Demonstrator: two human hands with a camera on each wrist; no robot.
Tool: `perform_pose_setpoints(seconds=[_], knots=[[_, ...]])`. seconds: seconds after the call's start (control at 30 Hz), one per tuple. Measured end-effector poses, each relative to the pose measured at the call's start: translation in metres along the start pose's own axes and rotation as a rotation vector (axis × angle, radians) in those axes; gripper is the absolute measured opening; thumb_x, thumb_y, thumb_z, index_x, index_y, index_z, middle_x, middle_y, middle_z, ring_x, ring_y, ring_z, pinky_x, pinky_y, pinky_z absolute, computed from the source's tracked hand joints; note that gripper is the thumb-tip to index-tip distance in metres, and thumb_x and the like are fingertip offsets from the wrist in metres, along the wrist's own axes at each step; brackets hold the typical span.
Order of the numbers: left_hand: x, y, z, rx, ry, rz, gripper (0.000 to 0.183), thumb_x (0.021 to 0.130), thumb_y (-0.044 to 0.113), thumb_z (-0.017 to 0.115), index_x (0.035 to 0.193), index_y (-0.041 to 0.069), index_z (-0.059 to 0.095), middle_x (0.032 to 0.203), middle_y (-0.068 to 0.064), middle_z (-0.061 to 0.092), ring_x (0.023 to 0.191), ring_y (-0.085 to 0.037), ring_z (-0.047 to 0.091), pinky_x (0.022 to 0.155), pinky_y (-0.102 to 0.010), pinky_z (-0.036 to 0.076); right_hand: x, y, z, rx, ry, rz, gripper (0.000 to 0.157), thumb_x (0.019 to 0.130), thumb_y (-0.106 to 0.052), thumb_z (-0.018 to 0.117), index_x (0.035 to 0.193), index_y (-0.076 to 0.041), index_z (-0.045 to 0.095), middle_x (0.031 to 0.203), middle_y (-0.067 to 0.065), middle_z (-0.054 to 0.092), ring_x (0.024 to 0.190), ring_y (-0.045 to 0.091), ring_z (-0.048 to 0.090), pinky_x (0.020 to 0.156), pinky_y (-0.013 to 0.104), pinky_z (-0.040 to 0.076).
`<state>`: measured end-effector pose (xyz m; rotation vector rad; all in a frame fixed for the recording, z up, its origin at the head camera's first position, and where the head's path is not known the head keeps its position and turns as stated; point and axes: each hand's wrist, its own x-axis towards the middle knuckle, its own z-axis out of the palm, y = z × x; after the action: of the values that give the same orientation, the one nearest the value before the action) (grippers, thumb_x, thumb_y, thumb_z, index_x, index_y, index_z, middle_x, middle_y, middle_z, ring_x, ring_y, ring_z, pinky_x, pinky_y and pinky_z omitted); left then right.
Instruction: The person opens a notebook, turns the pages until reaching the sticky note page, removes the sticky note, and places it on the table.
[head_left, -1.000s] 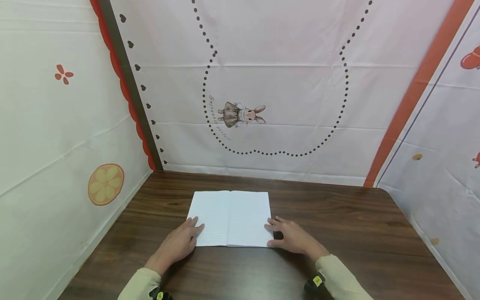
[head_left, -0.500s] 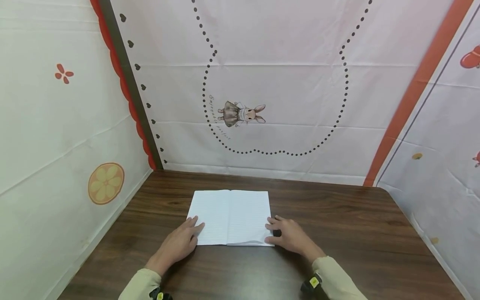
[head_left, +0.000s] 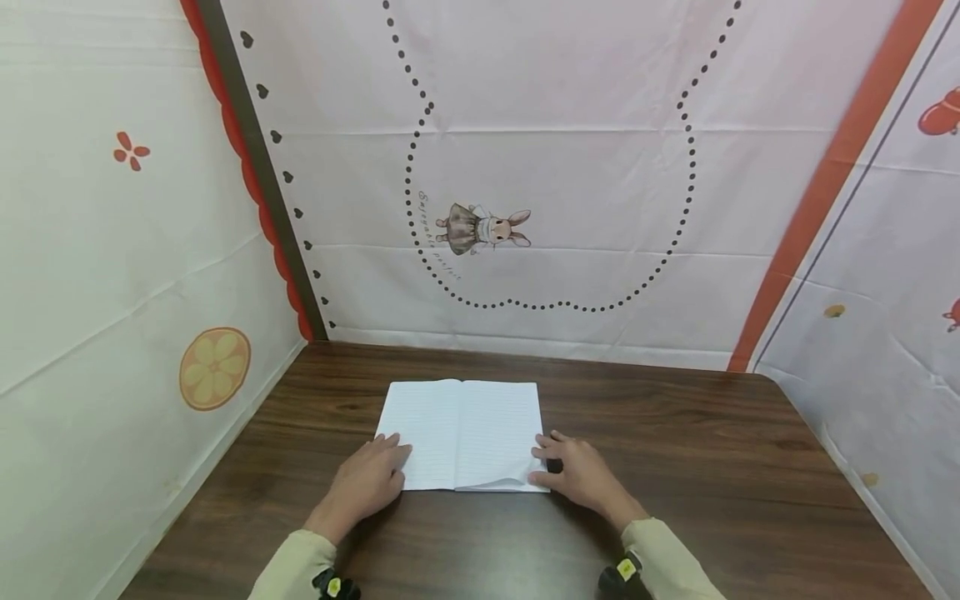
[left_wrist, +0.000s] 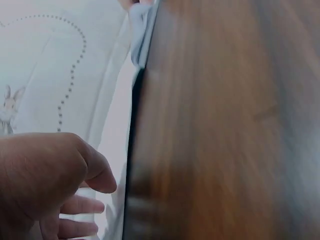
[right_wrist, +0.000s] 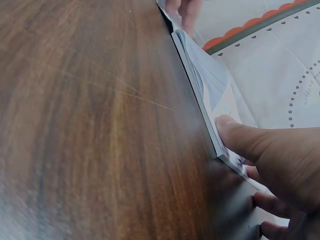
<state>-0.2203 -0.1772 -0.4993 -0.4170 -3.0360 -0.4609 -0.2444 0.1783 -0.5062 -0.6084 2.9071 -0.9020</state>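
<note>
Pressing its thumb on the notebook (head_left: 458, 425), right page (head_left: 498, 433) bowed, the right hand (head_left: 582, 473) sits fingers spread, while the left hand (head_left: 366, 477) rests loosely spread on the left page (head_left: 422, 421).

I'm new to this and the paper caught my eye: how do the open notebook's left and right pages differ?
The left page lies nearly flat, while the right page buckles up along its near edge.
The left page has the fingers of the left hand over its outer edge; the right page has the thumb of the right hand at its near outer corner.
Both are white and ruled.
</note>
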Motion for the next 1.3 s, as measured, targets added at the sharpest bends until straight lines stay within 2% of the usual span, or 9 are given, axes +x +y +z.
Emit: perform_pose_setpoints(seconds=[0.17,0.3,0.5,0.57,0.67,0.73,0.87,1.1,1.3], knots=[[0.011,0.027,-0.001,0.073,0.098,0.091,0.039,0.091,0.009,0.061,0.128,-0.001,0.067,0.136,-0.024,0.063,0.131,-0.043,0.056,0.111,-0.057,0.043,-0.001,0.001,-0.001,-0.005,0.004,-0.023,0.048,0.087,-0.039,0.081,0.124,-0.011,0.075,0.142,0.009,0.063,0.142,0.039,0.047,0.111,0.062,0.039],[0.024,0.052,0.003,0.058,0.142,0.235,0.039,0.097,0.020,0.065,0.131,0.003,0.066,0.137,-0.020,0.064,0.131,-0.038,0.058,0.110,-0.051,0.046,-0.002,0.001,-0.002,0.005,0.000,-0.021,0.048,0.087,-0.038,0.081,0.124,-0.009,0.075,0.143,0.010,0.062,0.142,0.040,0.046,0.111,0.062,0.040],[0.039,0.084,0.015,0.132,0.043,0.488,0.053,0.099,0.051,0.062,0.139,0.016,0.064,0.147,-0.008,0.058,0.141,-0.027,0.050,0.114,-0.043,0.043,-0.001,0.001,-0.003,0.001,-0.014,-0.029,0.048,0.088,-0.039,0.080,0.125,-0.009,0.074,0.143,0.011,0.062,0.141,0.041,0.046,0.111,0.063,0.040],[0.043,0.092,0.022,0.161,0.025,0.544,0.056,0.098,0.056,0.060,0.139,0.018,0.063,0.148,-0.006,0.058,0.141,-0.025,0.050,0.114,-0.041,0.043,-0.001,0.000,-0.004,0.001,-0.016,-0.033,0.048,0.088,-0.038,0.080,0.125,-0.009,0.074,0.143,0.012,0.062,0.141,0.042,0.047,0.110,0.064,0.039],[0.047,0.102,0.033,0.195,0.046,0.606,0.059,0.095,0.060,0.060,0.137,0.018,0.064,0.144,-0.006,0.061,0.139,-0.025,0.053,0.112,-0.040,0.045,-0.001,0.000,-0.004,-0.004,-0.018,-0.034,0.048,0.088,-0.038,0.080,0.126,-0.008,0.074,0.143,0.012,0.061,0.141,0.042,0.046,0.110,0.064,0.039],[0.050,0.106,0.040,0.211,0.080,0.632,0.061,0.093,0.062,0.060,0.135,0.018,0.065,0.141,-0.006,0.063,0.136,-0.025,0.055,0.110,-0.039,0.047,-0.001,0.000,-0.003,-0.006,-0.016,-0.039,0.048,0.088,-0.038,0.080,0.126,-0.008,0.074,0.143,0.012,0.061,0.141,0.042,0.046,0.110,0.064,0.039],[0.054,0.110,0.046,0.246,0.139,0.637,0.062,0.091,0.065,0.061,0.129,0.017,0.069,0.133,-0.006,0.068,0.130,-0.025,0.060,0.106,-0.038,0.050,-0.001,-0.001,-0.003,-0.014,-0.014,-0.050,0.048,0.089,-0.038,0.079,0.126,-0.008,0.074,0.143,0.012,0.061,0.141,0.043,0.047,0.110,0.064,0.039],[0.058,0.112,0.044,0.260,0.124,0.591,0.058,0.088,0.061,0.065,0.126,0.017,0.071,0.129,-0.003,0.070,0.126,-0.021,0.062,0.104,-0.036,0.052,0.000,-0.003,-0.003,-0.022,-0.028,-0.036,0.048,0.089,-0.039,0.079,0.126,-0.009,0.074,0.143,0.011,0.061,0.141,0.042,0.047,0.111,0.065,0.038],[0.062,0.113,0.040,0.254,0.168,0.607,0.046,0.087,0.056,0.069,0.117,0.022,0.074,0.125,0.002,0.071,0.121,-0.017,0.063,0.101,-0.035,0.053,-0.002,-0.001,-0.004,-0.025,-0.018,-0.054,0.053,0.086,-0.040,0.081,0.127,-0.008,0.073,0.143,0.012,0.061,0.140,0.043,0.047,0.110,0.065,0.039]])
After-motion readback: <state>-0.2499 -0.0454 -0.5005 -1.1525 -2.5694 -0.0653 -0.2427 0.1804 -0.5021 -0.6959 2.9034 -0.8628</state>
